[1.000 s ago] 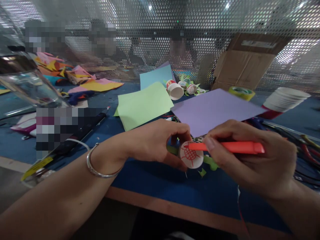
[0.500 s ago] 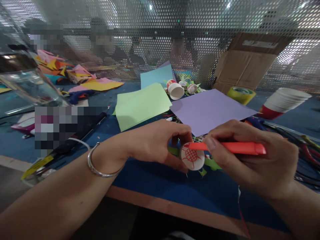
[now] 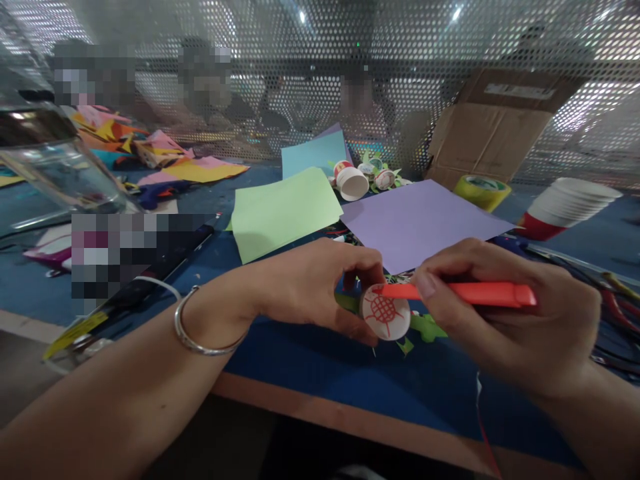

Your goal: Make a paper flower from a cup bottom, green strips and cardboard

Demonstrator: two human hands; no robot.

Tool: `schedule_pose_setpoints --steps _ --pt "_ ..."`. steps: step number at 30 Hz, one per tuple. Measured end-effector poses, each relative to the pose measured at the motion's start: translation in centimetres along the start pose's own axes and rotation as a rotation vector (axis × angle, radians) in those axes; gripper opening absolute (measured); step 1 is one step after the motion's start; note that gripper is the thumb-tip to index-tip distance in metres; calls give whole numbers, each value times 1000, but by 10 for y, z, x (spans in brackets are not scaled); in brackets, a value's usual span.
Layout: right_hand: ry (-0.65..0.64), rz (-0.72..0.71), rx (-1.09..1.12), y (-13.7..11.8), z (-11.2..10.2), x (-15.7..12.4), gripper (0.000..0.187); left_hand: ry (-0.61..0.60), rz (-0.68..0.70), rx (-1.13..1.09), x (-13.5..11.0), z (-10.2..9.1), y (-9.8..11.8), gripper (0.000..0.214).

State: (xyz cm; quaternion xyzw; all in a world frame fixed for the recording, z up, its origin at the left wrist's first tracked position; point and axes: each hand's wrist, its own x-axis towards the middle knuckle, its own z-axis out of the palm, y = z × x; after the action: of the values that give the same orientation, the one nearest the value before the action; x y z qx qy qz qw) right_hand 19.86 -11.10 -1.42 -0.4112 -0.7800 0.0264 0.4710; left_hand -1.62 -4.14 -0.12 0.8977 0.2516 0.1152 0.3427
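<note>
Between the thumb and fingers of my left hand [image 3: 325, 287] is a small paper cup [image 3: 393, 323], its round white base turned up toward me. Red lines form a grid inside a circle on that base, with strokes running out to the rim. My right hand [image 3: 510, 320] grips a red marker [image 3: 470, 293], whose tip touches the upper part of the base. Green paper pieces [image 3: 427, 328] stick out beside the cup. Part of the cup is hidden behind my left fingers.
Light green paper [image 3: 285, 210] and purple paper [image 3: 425, 217] lie beyond my hands. Stacked paper cups [image 3: 570, 207], yellow tape [image 3: 483, 192] and a cardboard box [image 3: 493, 133] stand at right. A glass jar [image 3: 65, 167] is at left. Behind runs a perforated metal screen [image 3: 310, 80].
The marker and my right hand have shifted very slightly to the right. My left hand and the cup stay nearly in place.
</note>
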Motion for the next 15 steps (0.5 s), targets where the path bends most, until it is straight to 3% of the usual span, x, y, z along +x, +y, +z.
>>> schedule_pose_setpoints --steps 15 --pt "8 17 -29 -2 -1 1 16 8 -13 19 0 1 0 46"
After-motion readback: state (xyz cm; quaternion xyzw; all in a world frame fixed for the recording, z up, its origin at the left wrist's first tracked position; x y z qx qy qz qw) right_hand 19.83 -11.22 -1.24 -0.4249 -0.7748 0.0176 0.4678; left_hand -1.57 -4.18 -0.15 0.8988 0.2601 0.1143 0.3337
